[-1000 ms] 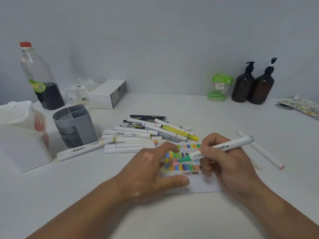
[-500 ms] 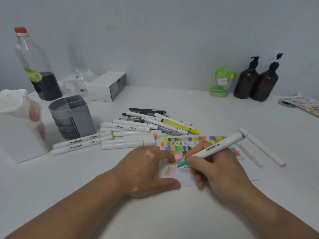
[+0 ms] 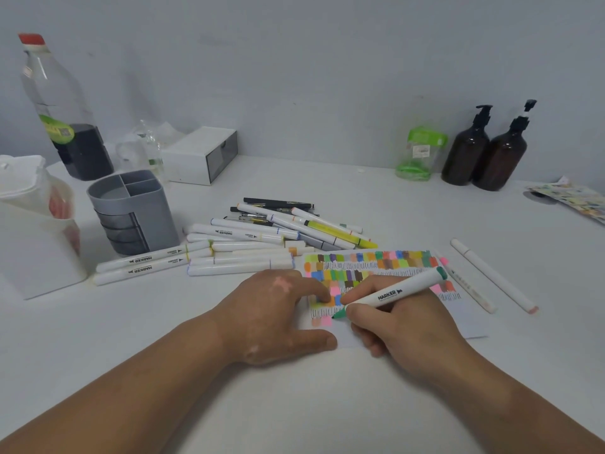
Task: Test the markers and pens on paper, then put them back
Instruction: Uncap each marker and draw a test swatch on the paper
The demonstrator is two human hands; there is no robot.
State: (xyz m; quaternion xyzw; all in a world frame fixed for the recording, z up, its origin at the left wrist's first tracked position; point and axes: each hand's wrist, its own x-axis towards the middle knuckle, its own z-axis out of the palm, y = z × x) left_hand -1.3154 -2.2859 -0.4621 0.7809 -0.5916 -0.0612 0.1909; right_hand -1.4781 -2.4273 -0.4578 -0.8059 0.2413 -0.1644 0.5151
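Scene: white bench (image 3: pixel 294 404) against a wall. Step in hand, as I read it, is testing: one marker is on the sheet and most of the lot is not yet put back.

Containers, big to small:
- At the left edge, white tub (image 3: pixel 36 257), with crumpled white plastic and something reddish inside; cannot tell what.
- In the far-left corner, clear plastic bottle (image 3: pixel 62 106) with a red cap and dark liquid in the lower part.
- Just in from the tub, grey pen holder (image 3: pixel 147 231), four compartments on top and drawer-like tiers below. What shows of the compartments looks empty.
- Toward the far-right corner, two amber pump bottles (image 3: pixel 466 152), close together. Contents unreadable through the dark glass.
- At the far edge, white drawer box (image 3: pixel 203 155), drawer pushed in.
- Beside the pumps, green-lidded clear jar (image 3: pixel 419 155), with something green at the bottom.

Mid-bench lies the paper (image 3: pixel 468 322), covered in rows of colour swatches and scribble lines. Between holder and sheet is a heap of markers and pens (image 3: pixel 262 244), lying flat. Two loose markers (image 3: pixel 491 273) lie just right of the sheet.

The left hand (image 3: pixel 278 316) has its fingers flat and spread, pressing the sheet's left side. The right hand (image 3: pixel 402 322) is curled round a white marker (image 3: pixel 399 291) with green ends. Its tip is down at the lowest swatch row, beside two pink patches.

Next move, likely: a short green patch, then recap (no cap in sight) and carry it to the holder. The left hand needs to hold the sheet down through the stroke.
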